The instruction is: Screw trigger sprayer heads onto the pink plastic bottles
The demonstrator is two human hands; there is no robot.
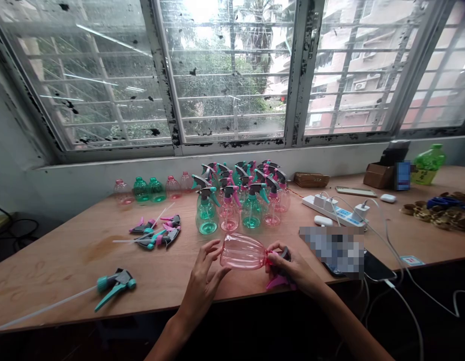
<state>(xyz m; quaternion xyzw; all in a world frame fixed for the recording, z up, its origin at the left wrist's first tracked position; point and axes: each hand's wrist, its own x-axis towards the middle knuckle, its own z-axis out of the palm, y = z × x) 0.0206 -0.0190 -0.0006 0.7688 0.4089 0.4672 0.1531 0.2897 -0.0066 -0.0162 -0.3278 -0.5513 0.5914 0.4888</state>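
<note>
A clear pink bottle [243,252] lies on its side in the air over the table's front edge, its base to the left. My left hand [207,273] grips the base end between fingers and thumb. At the neck, my right hand [288,268] is closed around a spray head with a pink trigger [279,282]; the fingers partly hide it. Beyond the bottle stand several pink and green spray bottles [251,213] with heads on. To the left lie a loose teal spray head [118,286] with its tube and a small pile of spray heads [157,235].
Several bottles without heads [156,189] line the back left. On the right are a power strip [333,210] with plugged cables, a phone [379,265] at the table edge, a white earbud case [323,220], a cardboard box [379,175] and brown items [424,213]. Windows rise behind the wooden table [59,260].
</note>
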